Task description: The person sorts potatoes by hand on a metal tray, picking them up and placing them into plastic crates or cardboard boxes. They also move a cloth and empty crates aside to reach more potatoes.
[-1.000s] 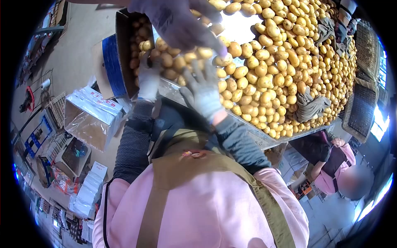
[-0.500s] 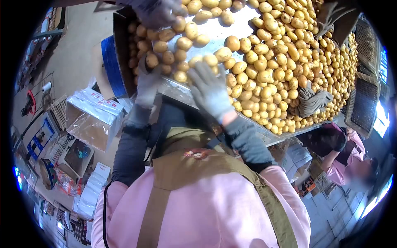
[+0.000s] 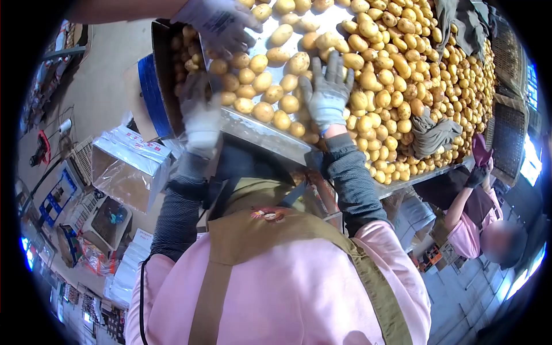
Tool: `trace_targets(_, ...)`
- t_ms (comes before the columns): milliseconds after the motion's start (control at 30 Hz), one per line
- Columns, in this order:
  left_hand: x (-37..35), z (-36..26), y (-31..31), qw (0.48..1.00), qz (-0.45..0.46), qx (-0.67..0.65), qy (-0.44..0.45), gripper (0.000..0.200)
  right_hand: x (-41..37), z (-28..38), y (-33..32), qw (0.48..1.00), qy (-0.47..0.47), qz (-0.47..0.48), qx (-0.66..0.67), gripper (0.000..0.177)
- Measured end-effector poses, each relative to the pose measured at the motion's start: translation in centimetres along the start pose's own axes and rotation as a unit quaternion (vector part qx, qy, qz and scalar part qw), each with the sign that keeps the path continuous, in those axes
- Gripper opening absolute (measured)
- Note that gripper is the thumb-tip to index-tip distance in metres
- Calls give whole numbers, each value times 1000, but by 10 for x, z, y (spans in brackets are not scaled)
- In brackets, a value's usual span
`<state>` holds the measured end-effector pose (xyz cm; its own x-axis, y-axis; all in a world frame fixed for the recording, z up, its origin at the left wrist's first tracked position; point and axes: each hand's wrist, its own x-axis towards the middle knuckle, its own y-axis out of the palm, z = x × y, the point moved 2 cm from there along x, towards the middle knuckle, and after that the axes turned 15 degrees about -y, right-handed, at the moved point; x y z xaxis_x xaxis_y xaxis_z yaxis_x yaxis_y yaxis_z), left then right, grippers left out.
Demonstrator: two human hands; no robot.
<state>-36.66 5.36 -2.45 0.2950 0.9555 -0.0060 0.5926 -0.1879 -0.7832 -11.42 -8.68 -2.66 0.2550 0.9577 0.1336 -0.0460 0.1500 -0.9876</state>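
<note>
A big pile of yellow potatoes (image 3: 397, 75) covers a metal table (image 3: 261, 133). My right hand (image 3: 328, 92), in a grey glove, lies flat on the potatoes near the table's front edge with its fingers spread. Also gloved, my left hand (image 3: 201, 115) is at the table's left corner, fingers up against the potatoes beside a cardboard box (image 3: 167, 69); it looks blurred and holds nothing that I can see. Another person's gloved hand (image 3: 221, 23) reaches in from the top onto the potatoes by the box.
Grey gloves or cloths (image 3: 431, 135) lie on the pile at right. A co-worker in pink (image 3: 468, 224) stands at the table's right end. Plastic-lined boxes (image 3: 129, 164), a scale (image 3: 106, 215) and crates (image 3: 506, 144) stand around.
My right hand has slid up and to the right, farther onto the pile. My left hand has shifted slightly at the corner. Potatoes have moved toward the box, and the other person's hand has pulled back.
</note>
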Motion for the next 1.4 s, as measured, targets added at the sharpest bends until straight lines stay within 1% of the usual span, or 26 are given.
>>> trace_targets(67, -12, -24, 4, 995, 83, -6, 48, 45, 4, 9, -1, 1000, -10, 6, 10, 54)
trace_targets(100, -18, -36, 6, 990, 123, -9, 69, 44, 2, 17, -9, 998, 13, -51, 33, 50)
trace_targets(167, -34, -56, 13, 983, 138, 7, 124, 43, 6, 27, -15, 985, 27, -66, 155, 48)
trace_targets(233, -49, -59, 17, 976, 160, -20, 145, 42, 36, 40, -13, 992, -12, 56, 114, 42)
trace_targets(300, -58, -67, 22, 969, 166, -90, 157, 39, 58, 38, 5, 996, -32, -4, 81, 37)
trace_targets(367, -57, -76, 19, 961, 190, -159, 119, 36, 79, 24, 15, 993, 2, 64, 98, 33)
trace_targets(433, -54, -80, 19, 894, 294, -303, -149, 35, 75, 18, -5, 952, 67, -110, 279, 30)
trace_targets(467, -53, -65, 39, 781, 324, -462, -267, 38, 66, 23, -28, 918, 122, -80, 368, 31)
trace_targets(500, -47, -65, 33, 703, 397, -510, -296, 53, 51, 32, -47, 873, 175, -47, 453, 32)
trace_targets(567, -43, -71, 22, 861, 346, -359, -98, 49, 20, 59, -54, 926, 28, 45, 373, 32)
trace_targets(633, -37, -78, 16, 943, 255, -179, 119, 54, -6, 69, -65, 929, -51, -67, 360, 27)
trace_targets(667, -40, -75, 14, 940, 270, -185, 97, 45, -31, 52, -56, 965, -43, -133, 220, 25)
trace_targets(700, -42, -70, 14, 937, 283, -191, 74, 37, -49, 23, -52, 960, 94, -130, 230, 31)
trace_targets(733, -40, -63, 17, 896, 344, -270, -75, 32, -69, -7, -49, 934, 228, -128, 243, 42)
trace_targets(767, -41, -56, 19, 824, 395, -339, -223, 27, -68, -22, -57, 946, 242, -211, 44, 50)
trace_targets(800, -43, -51, 21, 724, 432, -396, -363, 23, -70, -16, -56, 963, 241, -117, 23, 57)
trace_targets(867, -41, -51, 32, 708, 438, -417, -364, 20, -55, 1, -58, 985, 159, 32, -54, 72)
trace_targets(967, -38, -65, 39, 714, 437, -402, -370, 22, -28, -6, -49, 981, 58, -89, 160, 30)
trace_targets(1000, -35, -67, 40, 725, 447, -387, -354, 22, -20, -16, -48, 969, 105, -99, 199, 23)
trace_targets(1067, -30, -75, 36, 739, 455, -379, -322, 22, 19, -53, -65, 965, 147, -145, 164, 24)
trace_targets(1100, -29, -76, 39, 714, 472, -404, -324, 22, 30, -86, -43, 975, 57, -210, 35, 32)
trace_targets(1167, -26, -77, 42, 661, 503, -450, -329, 23, 80, -117, -52, 973, 122, -183, 74, 56)
trace_targets(1200, -22, -99, 39, 679, 477, -433, -352, 25, 98, -130, -37, 983, 156, -90, 45, 59)
trace_targets(1233, -15, -104, 47, 721, 462, -436, -277, 29, 100, -128, -33, 984, 156, -70, 50, 59)
trace_targets(1367, 45, -172, 81, 883, 377, -270, -67, 47, 84, -121, -18, 984, 154, -69, 58, 50)
trace_targets(1400, 62, -182, 106, 945, 254, -190, 78, 52, 69, -109, -27, 989, 130, -30, 59, 48)
